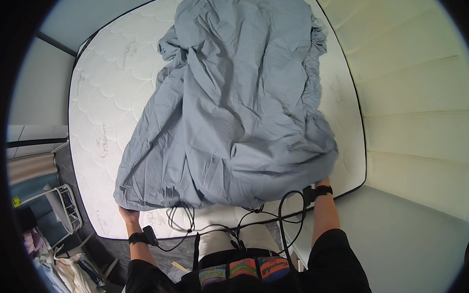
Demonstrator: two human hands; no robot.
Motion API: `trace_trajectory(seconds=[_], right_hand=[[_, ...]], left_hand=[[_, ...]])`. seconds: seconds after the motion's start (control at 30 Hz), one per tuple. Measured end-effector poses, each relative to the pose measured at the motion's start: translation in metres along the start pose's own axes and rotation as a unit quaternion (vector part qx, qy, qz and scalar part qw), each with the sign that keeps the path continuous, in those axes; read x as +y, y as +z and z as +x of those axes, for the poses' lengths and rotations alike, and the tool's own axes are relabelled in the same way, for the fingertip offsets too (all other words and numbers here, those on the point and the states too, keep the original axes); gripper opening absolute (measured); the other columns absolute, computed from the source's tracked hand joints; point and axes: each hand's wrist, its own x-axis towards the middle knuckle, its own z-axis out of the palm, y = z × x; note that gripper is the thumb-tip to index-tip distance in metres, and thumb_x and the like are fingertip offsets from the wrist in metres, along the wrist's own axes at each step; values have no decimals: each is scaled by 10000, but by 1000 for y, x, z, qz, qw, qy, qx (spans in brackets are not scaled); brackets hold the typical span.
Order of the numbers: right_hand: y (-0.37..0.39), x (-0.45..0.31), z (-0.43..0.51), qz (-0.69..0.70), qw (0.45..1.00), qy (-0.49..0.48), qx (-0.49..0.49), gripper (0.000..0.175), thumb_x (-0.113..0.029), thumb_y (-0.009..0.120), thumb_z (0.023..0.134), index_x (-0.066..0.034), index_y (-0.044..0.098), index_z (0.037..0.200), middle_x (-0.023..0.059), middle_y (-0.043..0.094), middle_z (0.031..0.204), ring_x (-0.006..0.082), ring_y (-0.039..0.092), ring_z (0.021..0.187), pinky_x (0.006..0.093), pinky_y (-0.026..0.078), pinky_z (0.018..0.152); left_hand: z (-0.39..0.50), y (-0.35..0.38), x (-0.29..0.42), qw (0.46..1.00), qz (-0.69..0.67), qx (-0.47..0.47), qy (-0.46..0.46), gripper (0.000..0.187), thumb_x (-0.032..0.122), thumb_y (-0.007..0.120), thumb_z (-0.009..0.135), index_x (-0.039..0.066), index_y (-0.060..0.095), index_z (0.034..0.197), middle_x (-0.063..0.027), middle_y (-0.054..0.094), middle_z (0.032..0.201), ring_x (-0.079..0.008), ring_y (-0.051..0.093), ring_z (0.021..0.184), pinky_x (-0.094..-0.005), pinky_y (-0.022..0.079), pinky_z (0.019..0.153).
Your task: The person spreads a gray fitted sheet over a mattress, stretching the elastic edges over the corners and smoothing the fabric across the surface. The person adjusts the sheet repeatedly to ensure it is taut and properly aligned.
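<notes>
A grey-blue fitted sheet [235, 119], wrinkled and with a gathered elastic edge on its right side, lies over the middle of a white quilted mattress [104, 91] with dark piping. My left hand [129, 215] is at the sheet's near left corner, its fingers mostly hidden under the cloth. At the near right corner, my right hand [323, 183] is also largely covered by the fabric. Whether either hand grips the sheet cannot be seen. Both wrists wear black straps with small devices and black cables [185, 218] that run to my waist.
Pale cream panels [417, 114] rise along the mattress's right side, above a light grey surface [401, 237]. At lower left stand a white metal rack [71, 210] and a pile of clothes [71, 272] on the dark floor. The cables hang in loops between my arms.
</notes>
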Motion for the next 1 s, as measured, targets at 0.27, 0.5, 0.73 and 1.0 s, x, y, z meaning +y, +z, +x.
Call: trace_trajectory(seconds=[0.27, 0.5, 0.73, 1.0], right_hand=[[177, 113, 20, -316, 880, 31, -353, 303, -87, 419, 847, -15, 468, 1138, 98, 592, 943, 174, 560, 869, 308, 461, 728], [135, 171, 79, -441, 894, 78, -2, 205, -99, 500, 774, -31, 551, 962, 65, 582, 670, 168, 554, 551, 300, 456, 509], [194, 205, 132, -335, 931, -139, -42, 214, -81, 562, 791, -23, 519, 993, 72, 572, 960, 174, 548, 820, 286, 441, 712], [238, 132, 81, -182, 960, 85, -196, 457, -287, 628, 773, -55, 475, 1135, 46, 509, 1142, 200, 489, 1033, 377, 381, 864]], left_hand=[[-6, 22, -35, 995, 32, -59, -72, 426, 315, 336, 895, 44, 417, 1213, -86, 465, 1226, -260, 430, 1126, -394, 332, 953], [-22, 30, -30, 945, 306, -110, 41, 424, 292, 327, 903, 38, 389, 1237, -88, 448, 1241, -253, 429, 1128, -385, 341, 947], [-32, 44, -9, 845, 509, -111, 120, 415, 274, 327, 899, 33, 398, 1229, -88, 450, 1237, -253, 431, 1128, -383, 351, 936], [-17, 29, 12, 996, 78, -50, 9, 376, 261, 346, 881, 33, 481, 1148, -87, 521, 1160, -244, 479, 1076, -374, 370, 915]])
